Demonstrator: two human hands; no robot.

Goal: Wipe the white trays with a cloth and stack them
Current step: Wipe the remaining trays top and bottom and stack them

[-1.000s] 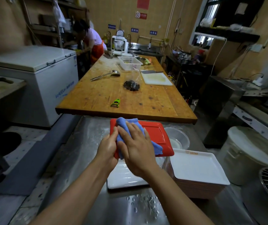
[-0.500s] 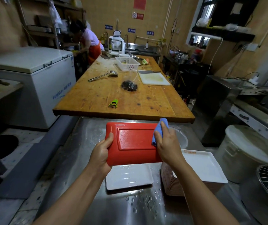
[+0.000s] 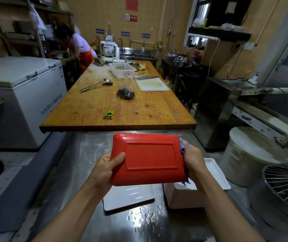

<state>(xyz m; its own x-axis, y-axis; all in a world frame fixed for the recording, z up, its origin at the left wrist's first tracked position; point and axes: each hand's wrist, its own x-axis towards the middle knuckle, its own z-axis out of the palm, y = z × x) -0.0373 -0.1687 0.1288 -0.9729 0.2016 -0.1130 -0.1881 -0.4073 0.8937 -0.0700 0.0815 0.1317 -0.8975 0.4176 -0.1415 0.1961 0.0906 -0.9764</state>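
Observation:
I hold a tray (image 3: 150,158) up in front of me with its red underside facing me. My left hand (image 3: 107,167) grips its left edge, thumb on the red face. My right hand (image 3: 193,160) grips the right edge with a blue cloth (image 3: 183,150) bunched between palm and tray. Below, a single white tray (image 3: 129,198) lies on the wet steel counter (image 3: 80,165). A stack of white trays (image 3: 183,196) stands to its right, partly hidden by my right arm.
A long wooden table (image 3: 122,105) lies beyond the counter with a green peeler (image 3: 108,114), a ladle, a dark bag, a cutting board and a basket. A person works at the far left. A white chest freezer (image 3: 22,95) is left; a lidded white bucket (image 3: 255,154) and wire rack are right.
My right hand slid the cloth from the middle of the red underside to the tray's right edge. The tray rose and now faces me more squarely.

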